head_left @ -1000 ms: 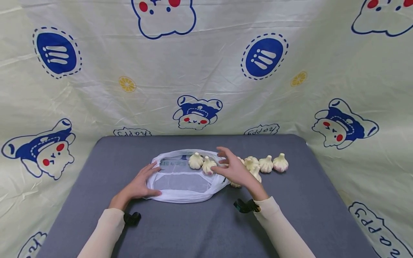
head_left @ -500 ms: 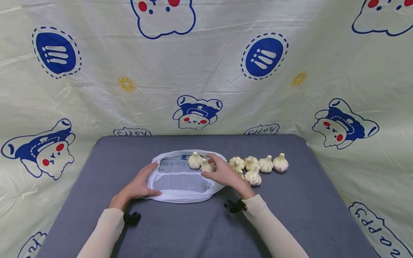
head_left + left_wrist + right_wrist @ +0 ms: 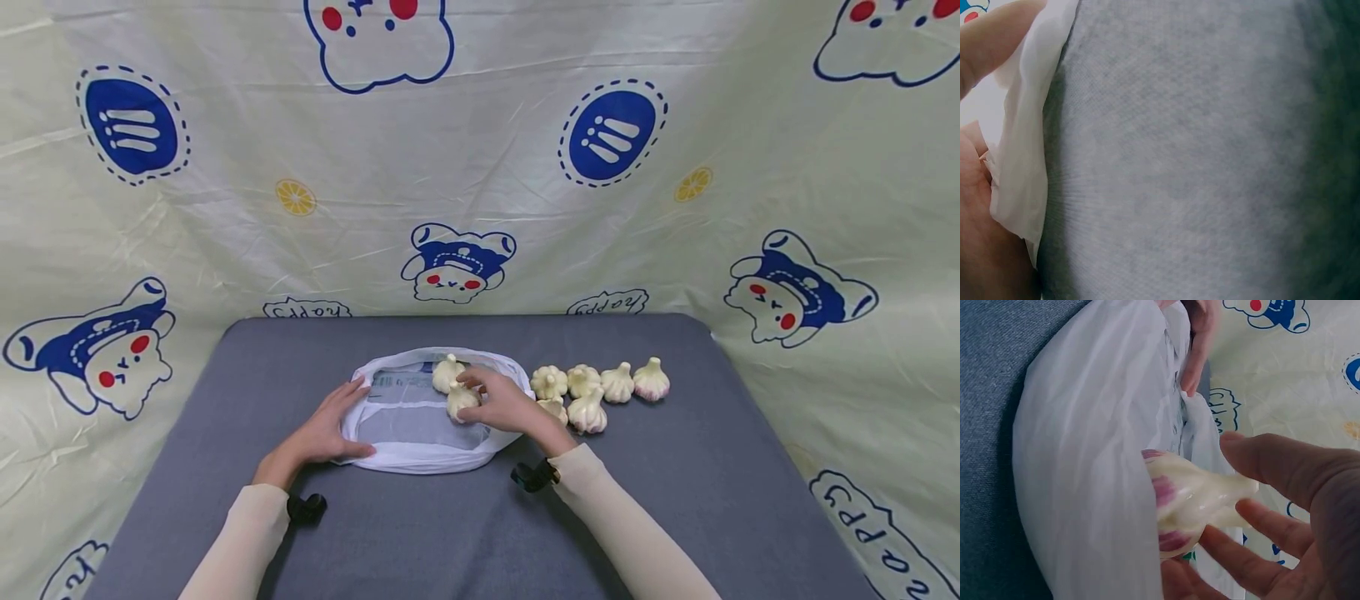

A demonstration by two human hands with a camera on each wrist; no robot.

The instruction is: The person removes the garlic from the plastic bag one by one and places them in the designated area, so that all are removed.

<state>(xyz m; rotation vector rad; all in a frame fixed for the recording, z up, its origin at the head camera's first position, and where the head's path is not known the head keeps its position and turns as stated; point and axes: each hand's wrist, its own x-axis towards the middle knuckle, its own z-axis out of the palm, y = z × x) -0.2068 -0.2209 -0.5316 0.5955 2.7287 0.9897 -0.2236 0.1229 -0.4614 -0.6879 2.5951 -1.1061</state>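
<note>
A white plastic bag lies with its mouth spread wide on the table. My left hand rests on its left rim, thumb and fingers spread apart. White film lies beside that thumb in the left wrist view. Over the bag's right side, my right hand touches a garlic bulb with its fingers. In the right wrist view, the thumb stands apart from this purple-streaked bulb, whose lower part is hidden by the bag. Another garlic bulb sits just behind it in the bag.
Several garlic bulbs lie on the grey table to the right of the bag, the farthest bulb standing at the row's right end. A printed cloth hangs behind the table.
My right hand has moved left over the bag, and the nearer bulb inside has shifted left and toward me. The rear bulb moved slightly left. My left hand stays put.
</note>
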